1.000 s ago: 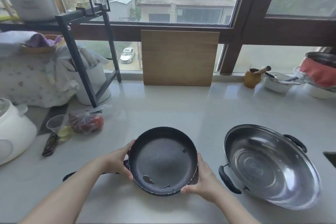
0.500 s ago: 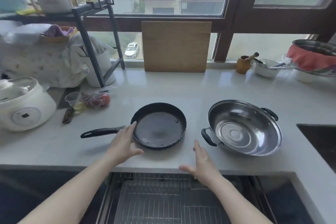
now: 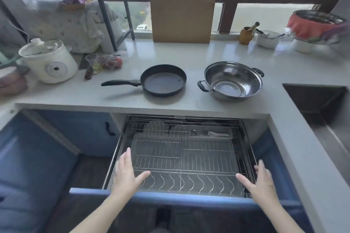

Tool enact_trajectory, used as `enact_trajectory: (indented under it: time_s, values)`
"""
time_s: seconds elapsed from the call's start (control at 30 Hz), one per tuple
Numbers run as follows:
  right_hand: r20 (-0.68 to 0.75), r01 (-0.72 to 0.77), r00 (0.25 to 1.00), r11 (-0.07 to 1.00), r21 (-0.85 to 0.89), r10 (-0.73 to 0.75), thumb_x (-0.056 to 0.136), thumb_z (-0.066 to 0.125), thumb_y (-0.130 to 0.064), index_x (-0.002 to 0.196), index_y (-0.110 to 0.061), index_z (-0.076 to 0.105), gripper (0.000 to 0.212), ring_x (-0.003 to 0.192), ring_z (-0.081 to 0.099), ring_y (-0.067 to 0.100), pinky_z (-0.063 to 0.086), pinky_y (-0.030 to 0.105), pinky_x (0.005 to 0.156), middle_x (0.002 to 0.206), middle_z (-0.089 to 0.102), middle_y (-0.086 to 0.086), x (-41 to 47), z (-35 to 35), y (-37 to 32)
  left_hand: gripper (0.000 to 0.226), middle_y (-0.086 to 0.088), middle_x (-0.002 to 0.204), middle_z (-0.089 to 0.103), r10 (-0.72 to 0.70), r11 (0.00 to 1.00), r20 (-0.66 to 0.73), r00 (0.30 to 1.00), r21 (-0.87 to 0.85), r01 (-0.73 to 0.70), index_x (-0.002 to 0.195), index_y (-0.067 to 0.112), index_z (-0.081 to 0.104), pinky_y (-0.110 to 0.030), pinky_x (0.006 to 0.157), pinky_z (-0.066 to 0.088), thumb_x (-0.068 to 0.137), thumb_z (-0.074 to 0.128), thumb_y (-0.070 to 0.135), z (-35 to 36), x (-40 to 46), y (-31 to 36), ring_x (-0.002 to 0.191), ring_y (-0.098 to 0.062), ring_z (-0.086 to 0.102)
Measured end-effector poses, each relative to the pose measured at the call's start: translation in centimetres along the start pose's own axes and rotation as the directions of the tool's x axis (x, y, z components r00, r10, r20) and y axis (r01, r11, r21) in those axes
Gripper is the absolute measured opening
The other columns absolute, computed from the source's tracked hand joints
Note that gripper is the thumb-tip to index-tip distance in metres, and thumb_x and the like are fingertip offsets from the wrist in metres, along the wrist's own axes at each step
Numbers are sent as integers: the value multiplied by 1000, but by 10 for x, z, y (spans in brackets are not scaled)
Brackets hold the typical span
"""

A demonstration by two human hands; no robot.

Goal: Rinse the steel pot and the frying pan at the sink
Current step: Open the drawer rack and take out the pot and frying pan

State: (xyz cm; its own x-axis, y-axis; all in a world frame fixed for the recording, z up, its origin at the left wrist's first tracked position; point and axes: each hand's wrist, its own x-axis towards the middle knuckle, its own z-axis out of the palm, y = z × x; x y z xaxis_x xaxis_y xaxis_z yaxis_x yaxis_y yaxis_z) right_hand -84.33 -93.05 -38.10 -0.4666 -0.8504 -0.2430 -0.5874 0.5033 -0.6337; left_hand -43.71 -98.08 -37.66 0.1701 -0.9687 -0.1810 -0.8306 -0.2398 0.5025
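Note:
A black frying pan point(image 3: 163, 80) lies on the grey counter point(image 3: 170, 55) with its handle pointing left. Just to its right stands a steel pot point(image 3: 233, 81) with two black side handles. Both are empty and untouched. My left hand point(image 3: 126, 173) and my right hand point(image 3: 260, 178) hover with fingers spread over the front of a pulled-out wire dish drawer point(image 3: 181, 159) below the counter. Neither hand holds anything. The dark sink point(image 3: 320, 104) is at the right edge.
A wooden cutting board point(image 3: 182, 16) leans against the window. At left are a white cooker point(image 3: 50, 61), a plastic cup, a bag of tomatoes point(image 3: 111, 61) and a black rack. Bowls and a brown jar point(image 3: 246, 35) stand at back right.
My hands let go of the frying pan, left the counter and dropped to the open drawer. The view pulled back and down, so pan and pot look farther away.

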Motion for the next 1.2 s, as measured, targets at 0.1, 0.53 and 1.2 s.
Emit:
enact_trajectory:
  time_s: [0.1,0.53,1.2]
  values:
    - [-199,-88,976,996,21,91,69,89,-31,153,-4,25,109,120,50,33,38,47,104,130,51,19,-35,-4,51,116,-12,161,20,-92,996,-119,989,-16,90,157,9,11,-47,118,23,74,80,50,7,-42,-32,148,-29,16]
    - [-79,-406,913,910,-88,400,56,87,-62,148,-4,23,126,130,44,39,41,56,100,141,44,20,-82,22,66,129,-15,161,17,-497,867,-55,866,-72,493,153,0,13,-48,118,22,64,81,63,33,-85,-52,149,-30,12]
    - [-104,-410,910,907,-95,401,71,80,-57,153,3,7,125,135,38,41,39,57,99,148,35,24,-27,47,21,135,-17,163,7,-534,843,-36,845,-92,529,154,-1,-4,-45,120,16,69,78,62,44,-25,-30,151,-30,6]
